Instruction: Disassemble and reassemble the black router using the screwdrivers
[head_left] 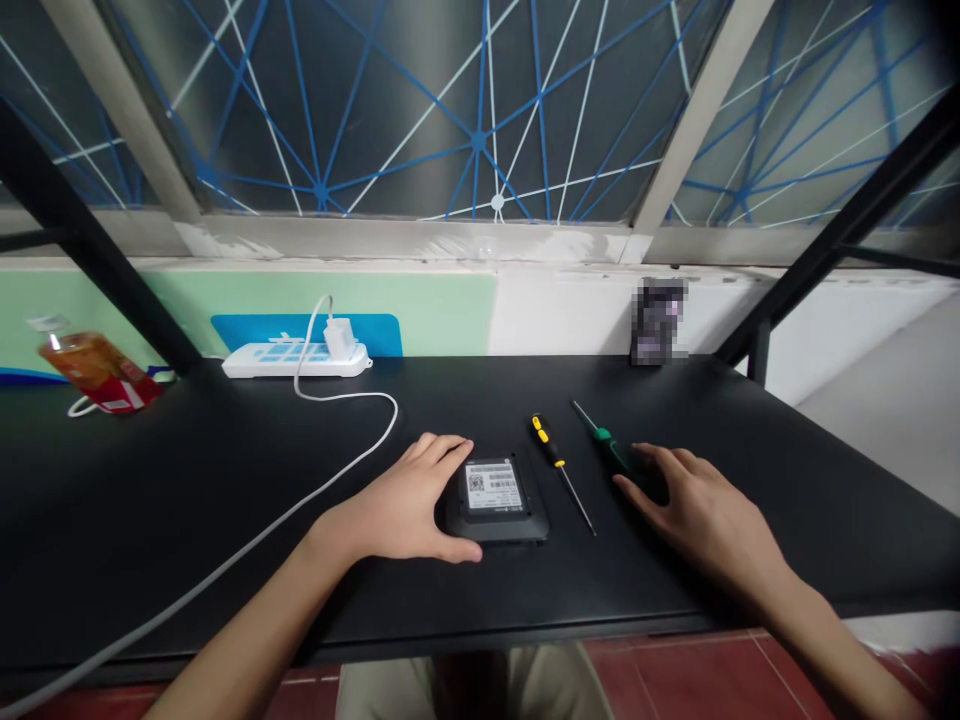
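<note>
A flat black box-shaped device [536,525] lies on the dark table, with a white printed label and QR code facing up. My left hand [405,500] wraps round its left side, fingers at the far edge and thumb along the near edge. To the right is a green-and-black screwdriver [603,436], its shaft pointing away and left. My right hand [701,505] curls about its handle, thumb and forefinger on either side; the handle's end is partly hidden by the palm. Between device and hand lies a black-and-yellow screwdriver [556,460], tip toward me, untouched.
A white power strip [300,365] with a plugged-in charger [340,338] stands at the back; its white cable [300,505] runs toward the near left. A drink bottle [101,370] tilts at far left. A pixelated upright object [658,322] leans against the back wall.
</note>
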